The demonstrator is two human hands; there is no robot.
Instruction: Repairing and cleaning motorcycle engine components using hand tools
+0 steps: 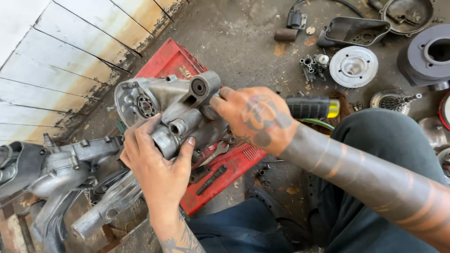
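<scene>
A red plastic tool tray lies flat on the stained concrete floor, its far corner pointing toward the whitewashed plank wall; faint moulded lettering shows on its upper part, and a spanner and dark bits rest on its near half. Above the tray the person holds a grey cast-metal engine casing, tilted, with a bearing seat on its left face and a round rubber bush at its top right. The left hand grips the casing from below and the near side: the fingers curl around a short cylindrical boss, the thumb pressed along the boss's right side, so the casing sits against the palm and fingertips. The right hand comes in from the right, fingers closed around a screwdriver with a black ribbed handle and yellow end; its fingertips touch the casing's right edge, and the tool's tip is hidden behind them. Left of the tray lie more grey castings. Toward the floor's far right corner sit a silver round hub, a black cover, a dark finned cylinder and a toothed gear, well apart from the hands.
</scene>
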